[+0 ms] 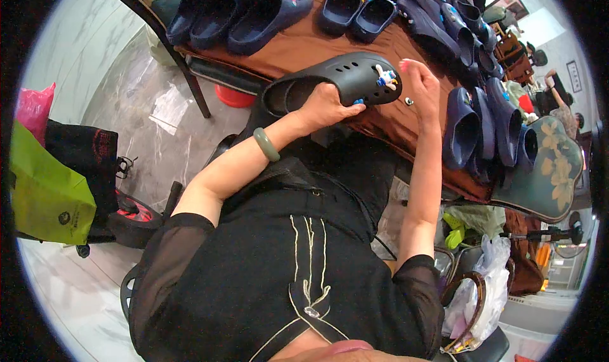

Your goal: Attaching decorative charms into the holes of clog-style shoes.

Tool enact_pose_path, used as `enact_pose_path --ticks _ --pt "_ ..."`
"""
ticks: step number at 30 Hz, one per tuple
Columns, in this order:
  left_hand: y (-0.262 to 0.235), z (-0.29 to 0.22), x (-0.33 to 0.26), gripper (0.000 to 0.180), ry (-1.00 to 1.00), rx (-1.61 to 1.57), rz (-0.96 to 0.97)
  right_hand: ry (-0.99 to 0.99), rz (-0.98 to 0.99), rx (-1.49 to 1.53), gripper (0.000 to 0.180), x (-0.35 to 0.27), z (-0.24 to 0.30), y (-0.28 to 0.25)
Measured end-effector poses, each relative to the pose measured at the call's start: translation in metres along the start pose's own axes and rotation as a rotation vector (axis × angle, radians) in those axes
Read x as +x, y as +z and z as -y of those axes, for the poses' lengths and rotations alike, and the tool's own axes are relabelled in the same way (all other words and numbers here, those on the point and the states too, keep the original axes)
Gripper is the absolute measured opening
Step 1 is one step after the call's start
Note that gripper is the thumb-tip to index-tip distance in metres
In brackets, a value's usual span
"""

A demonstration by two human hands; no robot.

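My left hand (325,108) grips a black clog (333,75) by its side, the thumb lying near the toe. Its toe points right and its heel opening faces left. A white and blue figure charm (386,78) sits in the holes of the toe, and a small blue charm (358,101) shows by my left thumb. Just right of the toe is my right hand (421,88), raised with fingers curled together; what they hold, if anything, is hidden. A small pale round charm (408,101) shows just below those fingers; whether my hand holds it I cannot tell.
Several dark blue clogs (269,22) line the brown cloth (254,65) on the table ahead, with more clogs (461,127) at the right. A floral chair back (545,171) stands right. A green bag (47,184) is at left, a red basin (233,96) under the table.
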State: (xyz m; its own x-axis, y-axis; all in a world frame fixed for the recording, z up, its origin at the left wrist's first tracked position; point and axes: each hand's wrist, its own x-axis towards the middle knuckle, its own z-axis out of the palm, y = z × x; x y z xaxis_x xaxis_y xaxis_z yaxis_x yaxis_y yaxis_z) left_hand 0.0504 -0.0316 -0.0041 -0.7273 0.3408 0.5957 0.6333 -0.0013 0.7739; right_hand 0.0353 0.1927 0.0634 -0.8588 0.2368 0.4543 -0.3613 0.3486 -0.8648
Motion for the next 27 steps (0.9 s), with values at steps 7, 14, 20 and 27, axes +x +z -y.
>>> enact_pose_path --ticks 7,14,20,27 --pt "0.0 0.006 -0.002 0.046 -0.044 -0.004 0.004 -0.322 0.477 -0.67 0.02 -0.001 0.04 0.055" --pt "0.0 0.003 -0.001 0.043 -0.03 0.004 -0.032 -0.322 0.336 -0.559 0.015 -0.004 0.03 0.071" --pt "-0.002 0.005 -0.003 0.049 -0.086 0.048 0.034 -0.61 0.326 -0.602 0.01 -0.012 0.024 0.066" --pt "-0.003 -0.007 -0.001 0.039 -0.108 0.048 0.057 -0.754 0.454 -0.911 0.018 -0.029 0.052 0.06"
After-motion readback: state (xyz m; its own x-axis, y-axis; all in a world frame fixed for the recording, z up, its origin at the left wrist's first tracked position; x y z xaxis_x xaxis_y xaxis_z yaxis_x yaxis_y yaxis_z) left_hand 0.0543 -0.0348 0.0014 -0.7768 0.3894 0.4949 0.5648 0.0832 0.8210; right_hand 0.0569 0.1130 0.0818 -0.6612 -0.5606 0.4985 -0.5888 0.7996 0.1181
